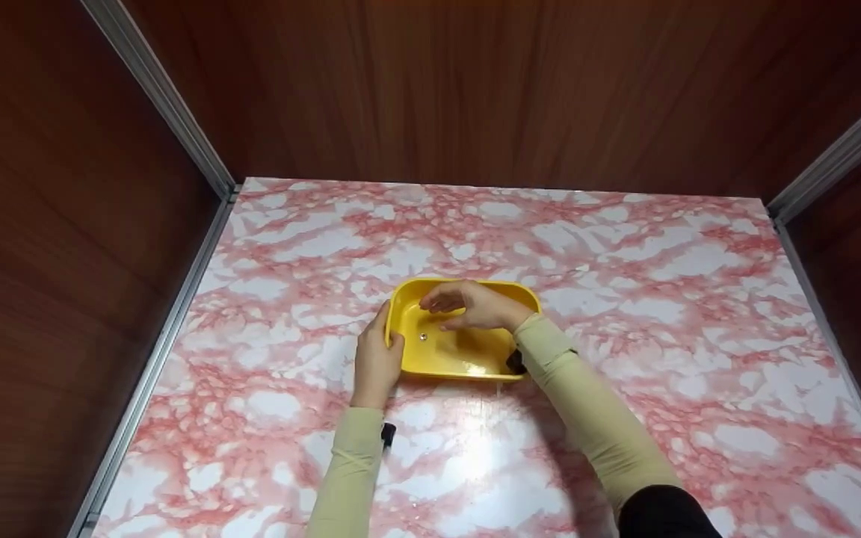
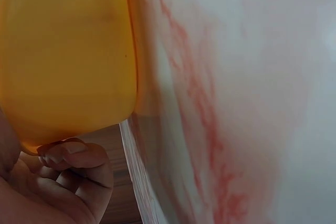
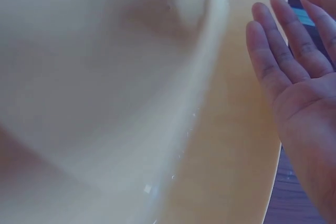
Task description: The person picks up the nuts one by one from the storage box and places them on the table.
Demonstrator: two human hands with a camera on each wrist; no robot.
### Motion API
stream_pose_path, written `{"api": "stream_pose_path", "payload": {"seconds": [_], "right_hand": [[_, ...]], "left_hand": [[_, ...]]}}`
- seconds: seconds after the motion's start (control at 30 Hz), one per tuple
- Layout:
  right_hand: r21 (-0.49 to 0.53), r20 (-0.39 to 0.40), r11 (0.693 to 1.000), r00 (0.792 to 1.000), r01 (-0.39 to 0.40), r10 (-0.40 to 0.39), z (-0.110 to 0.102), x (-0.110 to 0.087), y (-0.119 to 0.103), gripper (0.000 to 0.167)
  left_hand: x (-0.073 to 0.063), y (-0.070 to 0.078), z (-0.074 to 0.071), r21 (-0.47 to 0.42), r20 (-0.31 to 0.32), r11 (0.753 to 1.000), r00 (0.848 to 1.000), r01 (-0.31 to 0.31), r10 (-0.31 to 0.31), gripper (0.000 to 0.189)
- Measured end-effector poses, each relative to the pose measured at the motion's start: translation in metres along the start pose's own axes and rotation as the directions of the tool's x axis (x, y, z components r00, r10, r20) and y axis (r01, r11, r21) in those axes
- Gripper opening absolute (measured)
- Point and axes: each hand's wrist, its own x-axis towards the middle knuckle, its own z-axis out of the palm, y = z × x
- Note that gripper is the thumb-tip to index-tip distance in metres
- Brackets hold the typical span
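A yellow plastic tub [image 1: 475,362] with rounded corners is on the table in the head view. My left hand [image 1: 380,362] grips its left wall, thumb at the inner side of the rim. The left wrist view shows curled fingers of the left hand [image 2: 73,177] against the edge of the tub [image 2: 68,61]. Over the inside of the tub hovers my right hand [image 1: 475,305], fingers loosely bent, holding nothing. In the right wrist view the right hand [image 3: 299,72] is spread beside the tub wall [image 3: 236,124]. A small shiny round piece [image 1: 423,337] lies on the tub's floor; its kind is unclear.
The table [image 1: 662,299] has a red-and-white marbled top. Dark wood-grain panels [image 1: 460,90] rise behind it and at both sides, with a metal rail [image 1: 169,321] along the left edge. Black bands [image 1: 389,433] are on the wrists.
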Motion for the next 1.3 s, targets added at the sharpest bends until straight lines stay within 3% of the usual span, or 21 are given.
{"api": "stream_pose_path", "payload": {"seconds": [0.27, 0.63, 0.83, 1.3], "right_hand": [[-0.015, 0.001, 1.000, 1.000, -0.023, 0.023, -0.001, 0.002, 0.018, 0.043], [0.022, 0.039, 0.998, 0.998, -0.055, 0.054, 0.002, 0.004, 0.022, 0.042], [0.051, 0.053, 0.998, 0.998, -0.037, 0.035, 0.004, 0.007, 0.024, 0.043], [-0.047, 0.075, 0.996, 0.994, -0.073, 0.077, 0.008, 0.007, 0.029, 0.042]], "left_hand": [[0.001, 0.001, 0.001, 0.002, 0.002, 1.000, 1.000, -0.008, 0.008, 0.055], [0.001, 0.002, 0.002, 0.012, 0.003, 1.000, 1.000, -0.009, 0.009, 0.056], [0.000, 0.001, 0.001, 0.015, 0.002, 1.000, 1.000, -0.010, 0.010, 0.056], [-0.001, -0.001, -0.001, -0.006, 0.015, 1.000, 1.000, 0.006, -0.006, 0.056]]}}
